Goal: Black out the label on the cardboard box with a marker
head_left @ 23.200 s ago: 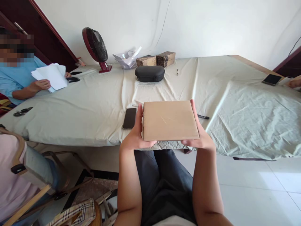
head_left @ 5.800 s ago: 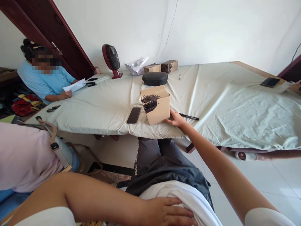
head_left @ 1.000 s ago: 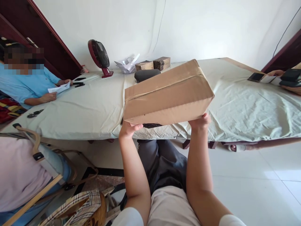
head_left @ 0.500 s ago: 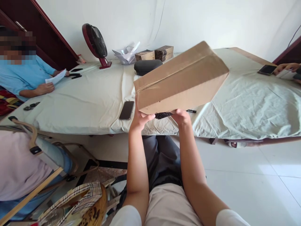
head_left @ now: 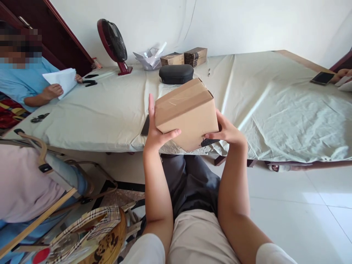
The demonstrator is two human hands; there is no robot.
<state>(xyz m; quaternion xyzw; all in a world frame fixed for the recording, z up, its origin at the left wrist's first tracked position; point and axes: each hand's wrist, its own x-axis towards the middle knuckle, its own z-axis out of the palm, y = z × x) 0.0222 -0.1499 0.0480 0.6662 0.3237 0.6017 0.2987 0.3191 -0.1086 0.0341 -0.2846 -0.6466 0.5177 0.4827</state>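
A brown cardboard box (head_left: 189, 121) is held tilted above the near edge of the table, between my two hands. My left hand (head_left: 158, 132) grips its left side, thumb across the near face and a finger pointing up along the edge. On the right side, my right hand (head_left: 227, 130) has its thumb on the lower near corner, beside a black scribbled patch (head_left: 209, 141). Tape runs along the upper face. A dark phone (head_left: 145, 126) lies on the cloth, partly hidden behind my left hand. The box's far side and underside are out of sight.
A pale cloth covers the table (head_left: 110, 110). Behind the box lie a black case (head_left: 176, 74), two small cartons (head_left: 195, 57), a plastic basket (head_left: 150, 62) and a red fan (head_left: 115, 44). A person at left holds papers (head_left: 62, 82); a hand at right is near a phone (head_left: 321, 78).
The box has turned and come lower, showing a shorter face. My right hand has shifted from underneath to its right side. The person at left has raised the papers.
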